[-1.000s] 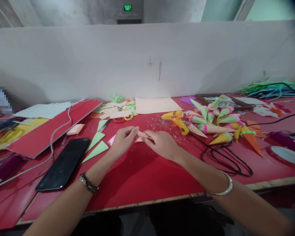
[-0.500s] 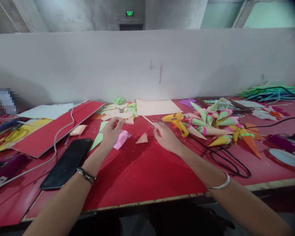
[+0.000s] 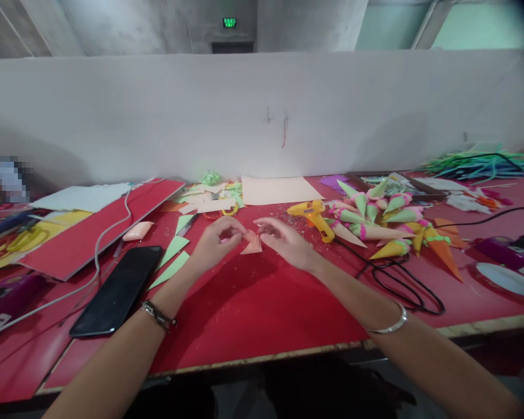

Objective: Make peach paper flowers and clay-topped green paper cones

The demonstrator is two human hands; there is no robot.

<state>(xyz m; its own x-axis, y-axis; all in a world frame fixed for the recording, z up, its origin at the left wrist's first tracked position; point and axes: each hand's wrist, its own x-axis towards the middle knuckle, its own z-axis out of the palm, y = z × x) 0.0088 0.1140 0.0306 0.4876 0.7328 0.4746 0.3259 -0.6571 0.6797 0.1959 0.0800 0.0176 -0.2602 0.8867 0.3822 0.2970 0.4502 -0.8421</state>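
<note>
My left hand (image 3: 218, 241) and my right hand (image 3: 286, 241) come close together over the middle of the red table. Between their fingertips lies a small peach paper triangle (image 3: 252, 244), its top partly covered by the fingers. The left thumb and fingers are pinched together. On the right hand the fingers curl in towards the thumb. Whatever either pinch holds is too small or hidden to name. A bit of pink paper (image 3: 224, 240) shows at the left hand. Beside the right hand rests a yellow glue gun (image 3: 313, 216).
Many paper cones (image 3: 371, 215) with pink trim lie right of the glue gun, near a looped black cord (image 3: 402, 285). Left are green paper pieces (image 3: 171, 251), a black phone (image 3: 117, 291) and a red board (image 3: 109, 227). A peach sheet (image 3: 282, 191) lies by the white partition (image 3: 179, 116).
Both hands have moved inward to the peach triangle. The pale strip at the right hand no longer shows. My left hand now covers most of the pink paper, and the green pieces are uncovered.
</note>
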